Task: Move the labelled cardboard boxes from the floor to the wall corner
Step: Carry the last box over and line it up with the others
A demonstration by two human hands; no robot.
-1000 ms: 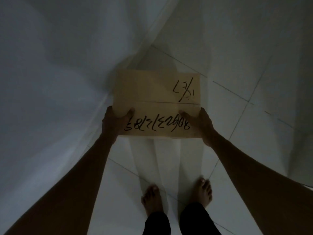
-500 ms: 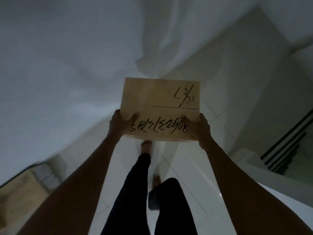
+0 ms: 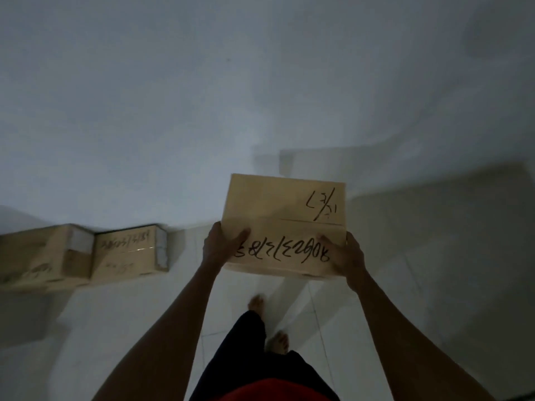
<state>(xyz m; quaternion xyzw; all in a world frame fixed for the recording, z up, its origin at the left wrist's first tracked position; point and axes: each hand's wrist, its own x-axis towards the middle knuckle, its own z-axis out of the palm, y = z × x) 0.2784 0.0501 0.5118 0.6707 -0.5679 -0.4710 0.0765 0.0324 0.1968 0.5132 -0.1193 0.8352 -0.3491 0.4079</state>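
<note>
**STATUS: BOX NO. 3 IN TRANSIT, NOT YET SET DOWN**

1. Hands. Left hand [image 3: 221, 246] clamps the near-left edge of the carried box [image 3: 285, 225], thumb on the top face, other fingers hidden under/behind. Right hand [image 3: 346, 257] does the same at the near-right edge. Both hands closed on the box; neither is free.

2. Carried box. Held level, well off the floor [image 3: 434, 256], in front of the person at approx. waist height (est.). Handwritten digits and a fraction-style mark on the top face, upside down from the wearer's side. Flaps closed.

3. Landmark: placed pair. Two more labelled boxes sit on the floor against the base of the wall [image 3: 202, 96]: left floor box [image 3: 37, 256] and right floor box [image 3: 127, 251], touching side by side. Carried box is to the right of this pair, above floor level, apart from it.

4. Person. Bare feet mid-stride on the tiles, right of the pair, below the carried box.

5. Progress (judgement). 
- Done: 2 boxes appear parked at the wall, prob. the drop zone. The corner itself is not clearly visible; light is dim.
- In hand: 1 box, carry phase.
- Left: lower it to the floor, likely in the bare spot just right of the right floor box, flush to the wall; release.
- Any further boxes awaiting pickup: none in view, cannot tell.
</note>
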